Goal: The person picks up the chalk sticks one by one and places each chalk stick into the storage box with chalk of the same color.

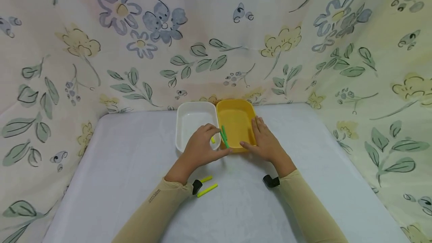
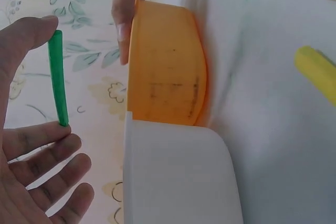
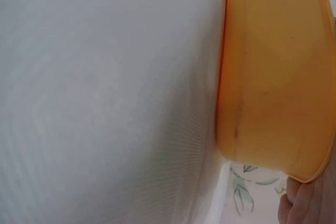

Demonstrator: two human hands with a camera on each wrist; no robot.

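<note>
My left hand (image 1: pixel 201 148) holds a slim green stick (image 2: pixel 57 80) end to end between thumb and index fingertip, its other fingers spread. This stick is above the place where the white tray (image 1: pixel 180 130) and the yellow tray (image 1: pixel 239 123) meet. A second green stick (image 1: pixel 224 131) shows behind it, over the yellow tray's left side. One yellow stick (image 1: pixel 213 140) lies in the white tray, partly behind the left hand. My right hand (image 1: pixel 268 145) rests on the yellow tray's right rim, fingers extended along it and thumb at the near edge.
Two more yellow sticks, one farther (image 1: pixel 206 179) and one nearer (image 1: pixel 207 190), lie on the white-covered table (image 1: pixel 236 213) beside the left wrist. A flowered cloth (image 1: pixel 202 29) hangs right behind the trays and along both sides.
</note>
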